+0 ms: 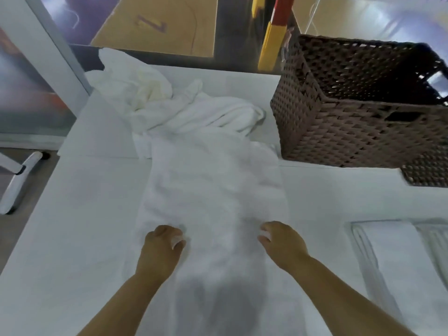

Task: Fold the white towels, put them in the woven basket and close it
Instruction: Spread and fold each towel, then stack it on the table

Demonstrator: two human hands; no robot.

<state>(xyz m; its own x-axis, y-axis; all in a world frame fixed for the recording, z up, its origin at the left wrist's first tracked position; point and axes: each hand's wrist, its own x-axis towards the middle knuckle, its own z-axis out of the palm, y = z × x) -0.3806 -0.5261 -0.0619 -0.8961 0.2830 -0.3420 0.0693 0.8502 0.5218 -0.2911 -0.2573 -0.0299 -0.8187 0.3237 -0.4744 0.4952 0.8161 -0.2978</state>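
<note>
You're looking at what reads as a staged work bay or studio. Evidence:
- There's a plain white tabletop (84, 214), with a white stand leg (17, 183) on the floor off its left edge.
- Past the far edge sit a cardboard box (155, 25) marked "7" and a red-and-yellow post (274, 40).
- A white upright frame (55, 44) stands by the far-left corner.
- Props on the tabletop are a woven basket (363, 112) at the far-right corner, a heap of white towels (181, 110) at the far edge, and a flat towel (213, 190) mid-table.

The background is too blurred to tell more.

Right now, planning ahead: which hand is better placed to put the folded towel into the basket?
Likely right: the right hand lies nearer the folded towel and basket, both on that side.
</note>
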